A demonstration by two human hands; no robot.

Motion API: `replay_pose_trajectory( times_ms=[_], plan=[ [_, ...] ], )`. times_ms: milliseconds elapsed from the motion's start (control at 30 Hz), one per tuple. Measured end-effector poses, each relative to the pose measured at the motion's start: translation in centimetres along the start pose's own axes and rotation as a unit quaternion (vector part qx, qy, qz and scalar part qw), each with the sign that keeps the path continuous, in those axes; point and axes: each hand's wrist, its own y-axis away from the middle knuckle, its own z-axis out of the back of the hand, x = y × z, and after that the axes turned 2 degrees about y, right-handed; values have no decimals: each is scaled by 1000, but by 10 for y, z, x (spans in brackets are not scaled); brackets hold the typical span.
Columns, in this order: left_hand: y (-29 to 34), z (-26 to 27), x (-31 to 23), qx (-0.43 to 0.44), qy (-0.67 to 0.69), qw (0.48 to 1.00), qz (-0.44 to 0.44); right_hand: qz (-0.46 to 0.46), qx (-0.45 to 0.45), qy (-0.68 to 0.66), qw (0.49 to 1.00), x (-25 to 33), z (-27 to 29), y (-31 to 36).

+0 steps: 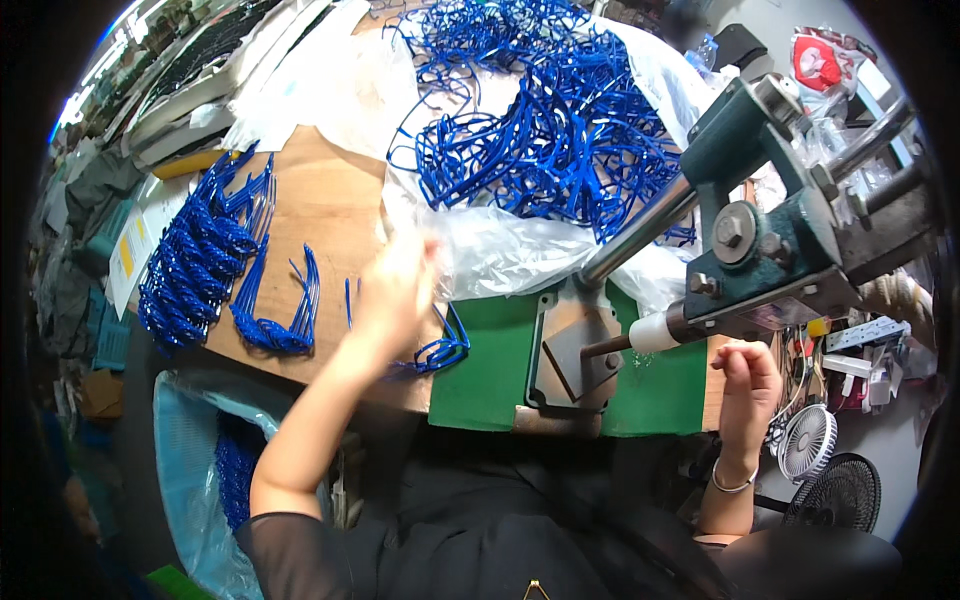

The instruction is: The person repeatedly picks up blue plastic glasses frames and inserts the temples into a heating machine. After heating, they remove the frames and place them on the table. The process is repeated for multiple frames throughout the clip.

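Observation:
My left hand (402, 280) is over the wooden table, at the near edge of a clear plastic sheet (500, 250). Motion smears its fingers, so what they hold cannot be made out. Just below and to its right, a few glossy blue straps (440, 352) lie at the edge of a green mat (480, 370). My right hand (748, 385) is raised at the right, fingers curled in and no object showing in them. Between my hands stands a dark green bench press (740, 230), its rod (608, 346) over a square metal plate (575, 360).
A large tangle of blue straps (560, 130) covers the far table. Bundled blue straps (205, 260) lie at the left, with a smaller bundle (275, 330) beside them. A plastic-lined blue bin (185, 450) stands below. Fans (808, 442) and cables are at the right.

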Motion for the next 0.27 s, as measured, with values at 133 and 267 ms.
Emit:
replay_pose_trajectory(
  times_ms=[133, 267],
  plan=[
    [-94, -26, 98, -76, -153, 984, 42, 20, 112, 95, 989, 3, -19, 0],
    [-141, -76, 198, -58, 35, 996, -58, -47, 130, 20, 990, -21, -23, 9]
  ],
)
